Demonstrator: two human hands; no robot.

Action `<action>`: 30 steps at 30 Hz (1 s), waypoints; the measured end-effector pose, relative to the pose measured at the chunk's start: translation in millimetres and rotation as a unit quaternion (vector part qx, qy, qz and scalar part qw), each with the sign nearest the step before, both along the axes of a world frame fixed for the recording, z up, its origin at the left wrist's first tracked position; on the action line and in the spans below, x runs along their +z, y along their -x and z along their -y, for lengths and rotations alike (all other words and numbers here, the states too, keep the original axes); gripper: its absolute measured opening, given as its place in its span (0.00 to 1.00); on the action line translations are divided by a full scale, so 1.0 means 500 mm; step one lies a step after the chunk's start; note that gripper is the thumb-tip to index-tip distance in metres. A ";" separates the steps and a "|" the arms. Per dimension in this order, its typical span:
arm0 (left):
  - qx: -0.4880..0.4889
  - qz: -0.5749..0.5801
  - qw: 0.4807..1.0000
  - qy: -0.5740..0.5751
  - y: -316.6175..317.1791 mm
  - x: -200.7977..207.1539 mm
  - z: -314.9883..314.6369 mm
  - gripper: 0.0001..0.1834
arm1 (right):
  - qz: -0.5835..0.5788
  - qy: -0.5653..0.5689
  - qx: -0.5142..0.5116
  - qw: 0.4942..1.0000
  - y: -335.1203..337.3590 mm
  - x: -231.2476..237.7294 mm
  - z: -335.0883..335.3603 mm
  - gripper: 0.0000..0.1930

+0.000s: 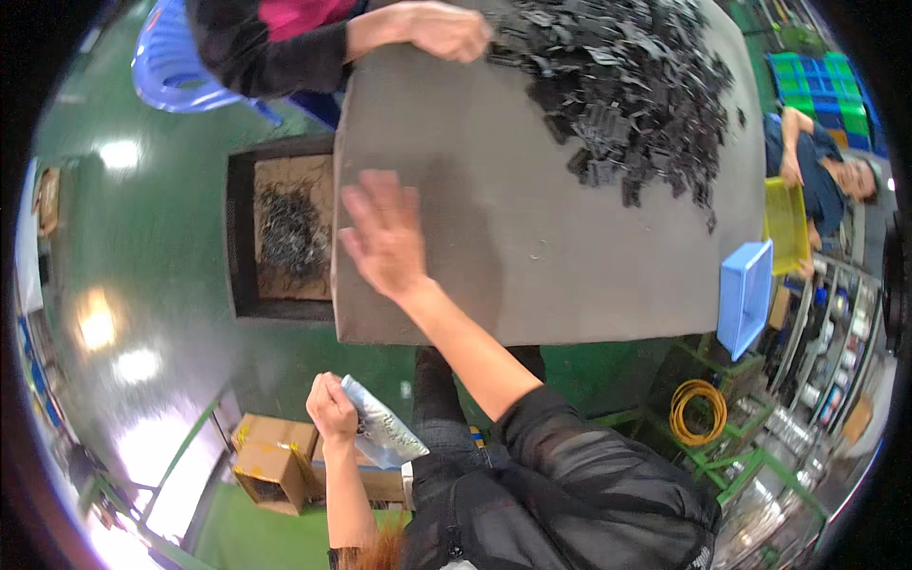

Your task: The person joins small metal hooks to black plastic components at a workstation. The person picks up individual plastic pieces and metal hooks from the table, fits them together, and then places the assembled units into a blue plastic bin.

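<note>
My left hand (332,408) is closed on the edge of a pale blue tray-like container (380,432), held low beside my leg, off the table. Small greyish bits show in it, too small to name. Over the near left part of the grey tabletop (589,266) my right hand (385,237) is spread, palm down and slightly blurred, holding nothing. Whether it touches the surface I cannot tell. At the far right of the table lies a heap of small black plastic pieces (627,85). Another person's hand (446,33) is beside the heap's left edge.
A dark-rimmed floor bin (242,237) with black scraps stands against the table's left side. Beyond it is a blue plastic chair (176,66). At right, a blue bin (746,294) stands by a person holding a yellow bin (787,223). Cardboard boxes (271,456) lie behind my left arm.
</note>
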State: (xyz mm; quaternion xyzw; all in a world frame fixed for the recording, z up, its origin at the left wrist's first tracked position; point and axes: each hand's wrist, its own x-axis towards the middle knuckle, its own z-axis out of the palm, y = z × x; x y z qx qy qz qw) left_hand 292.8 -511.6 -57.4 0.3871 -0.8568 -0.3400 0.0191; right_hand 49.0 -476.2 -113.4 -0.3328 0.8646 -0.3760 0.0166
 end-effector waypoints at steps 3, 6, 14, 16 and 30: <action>0.000 0.016 1.000 -0.006 0.017 0.012 -0.005 0.15 | -0.074 -0.058 -0.202 0.975 0.114 -0.005 -0.248 0.30; -0.042 -0.005 0.999 0.004 0.030 0.013 -0.006 0.16 | -0.112 -0.181 -0.374 0.903 0.203 0.000 -0.509 0.29; -0.122 -0.005 0.992 0.023 0.093 0.039 -0.037 0.14 | -0.042 -0.215 -0.262 0.940 0.097 -0.028 -0.505 0.31; -0.108 -0.003 0.994 0.003 0.105 0.048 -0.060 0.13 | -0.036 -0.212 -0.212 0.953 0.041 -0.028 -0.410 0.35; 0.024 0.095 0.995 0.023 0.026 0.033 -0.017 0.19 | 0.188 0.109 0.102 0.971 -0.119 0.018 0.009 0.31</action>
